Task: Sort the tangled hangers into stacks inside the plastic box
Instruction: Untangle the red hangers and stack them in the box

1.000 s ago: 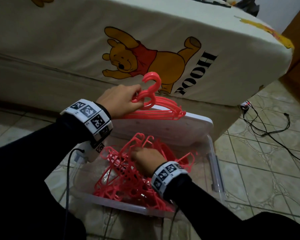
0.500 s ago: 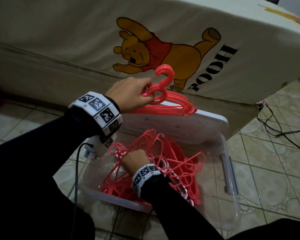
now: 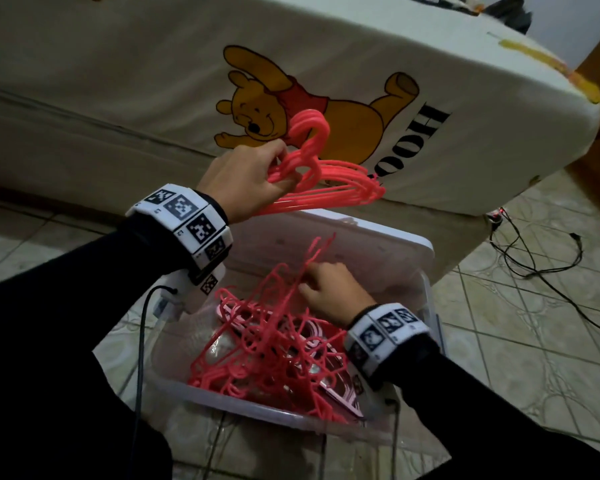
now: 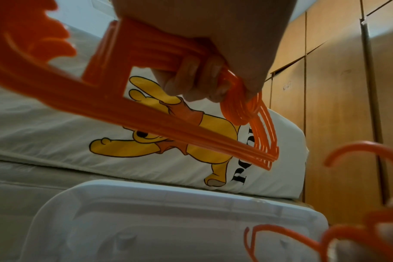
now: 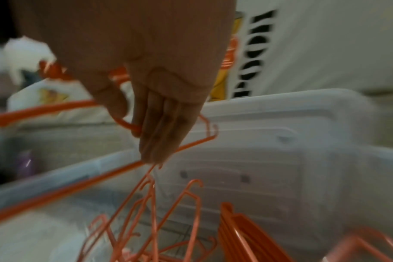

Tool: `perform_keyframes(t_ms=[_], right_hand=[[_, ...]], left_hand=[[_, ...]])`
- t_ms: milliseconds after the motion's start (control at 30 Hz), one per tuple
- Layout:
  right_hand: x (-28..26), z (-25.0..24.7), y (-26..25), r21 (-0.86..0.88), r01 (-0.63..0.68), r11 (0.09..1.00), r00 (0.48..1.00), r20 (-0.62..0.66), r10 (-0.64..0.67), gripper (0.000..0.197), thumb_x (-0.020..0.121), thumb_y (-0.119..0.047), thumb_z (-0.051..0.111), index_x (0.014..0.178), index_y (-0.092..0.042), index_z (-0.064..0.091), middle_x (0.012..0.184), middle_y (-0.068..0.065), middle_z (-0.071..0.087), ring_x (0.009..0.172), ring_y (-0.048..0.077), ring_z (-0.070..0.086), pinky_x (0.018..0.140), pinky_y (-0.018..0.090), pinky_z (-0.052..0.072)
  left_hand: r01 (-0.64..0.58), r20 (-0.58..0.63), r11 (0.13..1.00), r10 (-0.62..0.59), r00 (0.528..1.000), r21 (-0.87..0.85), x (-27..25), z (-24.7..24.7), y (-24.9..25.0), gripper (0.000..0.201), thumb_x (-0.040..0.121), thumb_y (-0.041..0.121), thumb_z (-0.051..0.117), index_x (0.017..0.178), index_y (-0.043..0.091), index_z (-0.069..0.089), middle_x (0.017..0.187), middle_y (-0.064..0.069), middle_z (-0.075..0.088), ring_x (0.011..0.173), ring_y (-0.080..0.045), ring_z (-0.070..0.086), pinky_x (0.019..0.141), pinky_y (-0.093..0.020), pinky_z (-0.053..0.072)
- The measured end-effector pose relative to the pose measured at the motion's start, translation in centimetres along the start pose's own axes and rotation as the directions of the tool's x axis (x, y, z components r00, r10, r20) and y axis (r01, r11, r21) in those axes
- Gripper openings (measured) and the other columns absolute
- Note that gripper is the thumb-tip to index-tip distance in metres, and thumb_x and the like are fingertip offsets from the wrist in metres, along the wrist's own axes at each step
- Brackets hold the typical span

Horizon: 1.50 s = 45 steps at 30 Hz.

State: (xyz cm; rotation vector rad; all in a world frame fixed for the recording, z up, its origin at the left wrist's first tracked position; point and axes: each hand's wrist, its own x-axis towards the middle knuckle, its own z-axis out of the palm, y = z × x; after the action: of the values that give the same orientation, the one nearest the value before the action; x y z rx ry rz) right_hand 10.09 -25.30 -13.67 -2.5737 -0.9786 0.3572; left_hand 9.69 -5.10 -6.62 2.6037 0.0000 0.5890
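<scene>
Clear rectangular plastic box point(image 3: 430, 327) on the floor holds the tangle of coral plastic hangers point(image 3: 267, 344). Your left hand point(image 3: 246, 178) grips the aligned coral stack point(image 3: 329, 192) above. Right hand point(image 3: 329, 292) pinches one hanger; lift slowly, unhooking snags.

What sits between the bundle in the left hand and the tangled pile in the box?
In the head view, the white lid leaning at the box's far side lies between the bundle of hangers and the tangled pile.
</scene>
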Motion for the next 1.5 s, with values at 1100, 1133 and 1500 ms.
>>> perform_keyframes(t_ms=[1100, 1133, 1500], right_hand=[[-2.7, -6.4, 3.0, 0.237, 0.208, 0.949, 0.899, -0.429, -0.090, 0.017, 0.079, 0.000, 0.070, 0.094, -0.008, 0.071, 0.092, 0.001, 0.069, 0.086, 0.014, 0.063, 0.079, 0.024, 0.050], [-2.6, -6.4, 2.9, 0.243, 0.213, 0.946, 0.896, -0.434, -0.090, 0.016, 0.079, -0.002, 0.071, 0.094, -0.007, 0.071, 0.092, 0.000, 0.069, 0.086, 0.015, 0.064, 0.080, 0.026, 0.051], [-1.9, -5.5, 2.5, 0.208, 0.171, 0.963, 0.805, -0.594, -0.015, 0.012, 0.080, -0.008, 0.071, 0.090, -0.012, 0.065, 0.092, -0.001, 0.061, 0.090, 0.018, 0.058, 0.079, 0.030, 0.047]], left_hand=[[-0.058, 0.252, 0.997, 0.044, 0.967, 0.049, -1.5, 1.8, 1.9, 0.066, 0.060, 0.090, 0.021, 0.084, 0.033, 0.046, 0.068, 0.012, 0.054, 0.062, -0.004, 0.049, 0.052, -0.023, 0.027], [-0.059, 0.258, 0.997, 0.044, 0.965, 0.053, -1.6, 1.8, 1.9, 0.068, 0.061, 0.089, 0.021, 0.086, 0.031, 0.047, 0.069, 0.011, 0.055, 0.063, -0.005, 0.051, 0.053, -0.023, 0.028], [-0.039, 0.343, 0.998, 0.051, 0.938, -0.043, -1.7, 2.5, 2.4, 0.051, 0.076, 0.075, 0.046, 0.092, 0.027, 0.054, 0.076, 0.003, 0.064, 0.070, -0.016, 0.059, 0.067, -0.039, 0.049]])
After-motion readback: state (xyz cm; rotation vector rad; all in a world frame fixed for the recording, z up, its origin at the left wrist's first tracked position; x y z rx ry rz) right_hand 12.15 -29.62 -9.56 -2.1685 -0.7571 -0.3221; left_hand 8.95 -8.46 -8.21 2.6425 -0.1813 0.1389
